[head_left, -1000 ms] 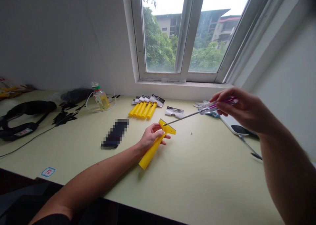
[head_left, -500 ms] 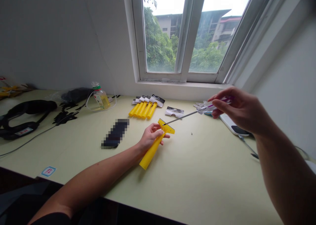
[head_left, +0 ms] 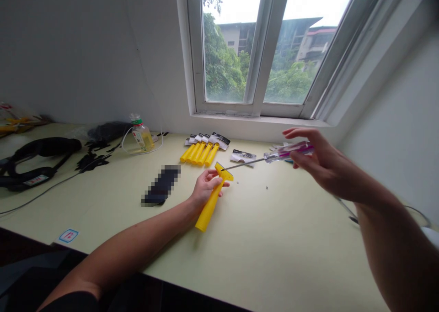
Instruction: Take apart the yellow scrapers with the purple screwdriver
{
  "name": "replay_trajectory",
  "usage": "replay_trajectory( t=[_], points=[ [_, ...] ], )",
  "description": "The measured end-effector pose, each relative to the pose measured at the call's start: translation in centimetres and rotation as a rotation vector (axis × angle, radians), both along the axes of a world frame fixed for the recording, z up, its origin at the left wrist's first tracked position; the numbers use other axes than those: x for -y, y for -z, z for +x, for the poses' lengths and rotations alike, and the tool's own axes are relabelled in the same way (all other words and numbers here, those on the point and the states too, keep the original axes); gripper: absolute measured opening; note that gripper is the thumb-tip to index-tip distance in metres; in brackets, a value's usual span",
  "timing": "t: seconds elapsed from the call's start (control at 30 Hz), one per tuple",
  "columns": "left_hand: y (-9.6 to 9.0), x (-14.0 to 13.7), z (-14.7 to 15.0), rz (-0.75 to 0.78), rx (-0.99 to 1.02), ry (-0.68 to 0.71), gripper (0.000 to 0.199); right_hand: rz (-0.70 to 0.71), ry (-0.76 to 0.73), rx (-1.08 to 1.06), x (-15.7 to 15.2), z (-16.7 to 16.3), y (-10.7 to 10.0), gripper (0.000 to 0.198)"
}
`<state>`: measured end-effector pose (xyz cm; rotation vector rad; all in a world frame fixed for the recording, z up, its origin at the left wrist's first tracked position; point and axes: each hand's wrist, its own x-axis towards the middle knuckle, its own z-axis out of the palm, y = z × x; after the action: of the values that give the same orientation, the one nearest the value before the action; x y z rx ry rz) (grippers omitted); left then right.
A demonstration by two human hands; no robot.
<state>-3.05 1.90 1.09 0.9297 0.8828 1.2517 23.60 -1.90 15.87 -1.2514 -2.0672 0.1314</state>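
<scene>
Left hand (head_left: 206,187) closed round the neck of a yellow scraper (head_left: 207,210), thumb on the near side, fingertips showing past the far edge. Scraper is over the front-middle of the bench (head_left: 281,243), tilted, wide head up and away, handle end pointing back toward the person. Right hand (head_left: 318,168) gripping a screwdriver (head_left: 272,157) by its clear-and-purple handle, thumb underneath, one finger lifted off. Shaft runs down-left, tip at the left part of the scraper head; too small to tell if it's seated in anything. Two small metal bits (head_left: 266,187) on the bench right of the head, one near it, one further out. Behind: row of yellow handles (head_left: 202,154) with black-and-white cards at their far ends, loose card (head_left: 243,156) to their right. Pixelated dark slab (head_left: 161,186) left of the left hand, bottle (head_left: 143,139) of yellow liquid further back
</scene>
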Motion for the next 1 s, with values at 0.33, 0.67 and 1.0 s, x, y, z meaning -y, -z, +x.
replay_trajectory(
  t=[0.33, 0.67, 1.0],
  points=[
    [-0.6, 0.3, -0.1, 0.080, 0.037, -0.016, 0.041, 0.062, -0.131, -0.061, 0.3, 1.1, -0.1, 0.026],
    [-1.1, 0.3, -0.2, 0.130, 0.062, -0.018, 0.041, 0.241, 0.174, 0.150, 2.5, 0.6, -1.4, 0.031],
    [-0.6, -0.6, -0.6, 0.133, 0.059, -0.082, 0.041, 0.083, 0.187, -0.038, 0.6, -0.4, 0.2, 0.038]
  ],
)
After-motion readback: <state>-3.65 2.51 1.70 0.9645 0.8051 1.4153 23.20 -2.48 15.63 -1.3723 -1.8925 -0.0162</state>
